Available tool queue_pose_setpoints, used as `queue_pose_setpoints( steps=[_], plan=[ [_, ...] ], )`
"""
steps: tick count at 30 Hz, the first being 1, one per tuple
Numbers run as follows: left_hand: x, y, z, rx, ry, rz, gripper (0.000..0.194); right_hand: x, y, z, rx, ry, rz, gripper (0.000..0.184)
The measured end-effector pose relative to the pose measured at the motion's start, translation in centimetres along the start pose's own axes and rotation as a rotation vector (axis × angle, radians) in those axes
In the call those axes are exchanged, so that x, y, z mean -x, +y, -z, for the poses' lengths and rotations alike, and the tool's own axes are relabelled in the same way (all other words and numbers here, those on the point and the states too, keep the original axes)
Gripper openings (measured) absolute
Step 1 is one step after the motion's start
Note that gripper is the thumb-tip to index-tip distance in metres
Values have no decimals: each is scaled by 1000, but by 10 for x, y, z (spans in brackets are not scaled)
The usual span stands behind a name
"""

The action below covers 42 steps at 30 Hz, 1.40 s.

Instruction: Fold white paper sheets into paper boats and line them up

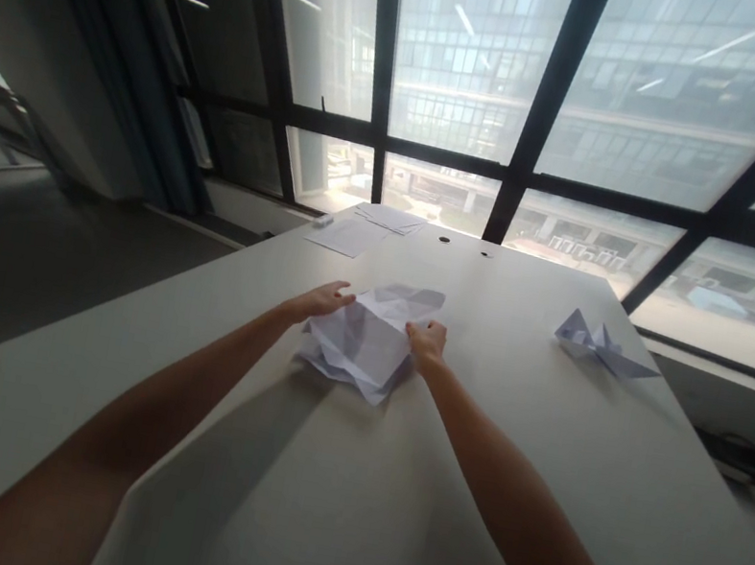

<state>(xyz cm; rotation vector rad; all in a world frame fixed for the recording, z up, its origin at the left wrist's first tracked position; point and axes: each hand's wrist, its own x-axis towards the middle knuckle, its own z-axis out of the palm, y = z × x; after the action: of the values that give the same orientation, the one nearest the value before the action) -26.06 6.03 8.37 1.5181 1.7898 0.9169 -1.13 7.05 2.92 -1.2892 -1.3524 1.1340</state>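
A creased, partly folded sheet of white paper (374, 340) lies in the middle of the table, its edges raised and uneven. At its left edge, my left hand (324, 302) grips the paper between thumb and fingers. My right hand (428, 342) is closed on the right side, the thumb pressed on top and the fingers curled. Some of the fingertips of both hands are hidden by the paper. How the layers underneath are folded cannot be made out.
Folded white paper pieces with pointed tips (603, 350) stand near the right edge of the white table (334, 528). Flat paper sheets (348, 237) lie at the far left, beside a small white object (323, 220). Two dark round spots, perhaps cable holes, are near the back edge, before the windows.
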Motion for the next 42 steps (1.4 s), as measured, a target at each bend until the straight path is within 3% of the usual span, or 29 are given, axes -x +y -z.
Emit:
queue_pose_setpoints(
  steps=[4,8,13,16,20,22,27,29,34,38,42],
  plan=[
    [5,-29,-22,-210,-18,-83,62,-6,14,0,182,111,-18,20],
    [8,-35,-25,-394,0,-202,53,-7,12,0,284,102,31,27],
    [19,-30,-28,-543,44,-262,50,11,9,6,608,267,327,57],
    [31,-15,-39,-707,9,-397,50,24,11,11,745,136,515,43],
    [55,10,-54,-810,-328,-502,62,31,17,15,848,-138,560,29],
    [70,17,-55,-822,-449,-497,76,31,21,17,856,-152,554,29],
    [101,16,-41,-733,-556,-666,98,28,25,23,850,-138,577,26],
    [109,11,-39,-718,-552,-698,92,27,25,26,846,-147,589,26],
    [124,-4,-46,-728,-547,-734,51,29,23,32,881,-202,589,30],
    [113,14,-37,-692,-658,-664,69,32,20,34,922,-245,585,34],
    [68,47,-38,-589,-564,-604,58,33,19,34,949,-253,583,35]
  ],
)
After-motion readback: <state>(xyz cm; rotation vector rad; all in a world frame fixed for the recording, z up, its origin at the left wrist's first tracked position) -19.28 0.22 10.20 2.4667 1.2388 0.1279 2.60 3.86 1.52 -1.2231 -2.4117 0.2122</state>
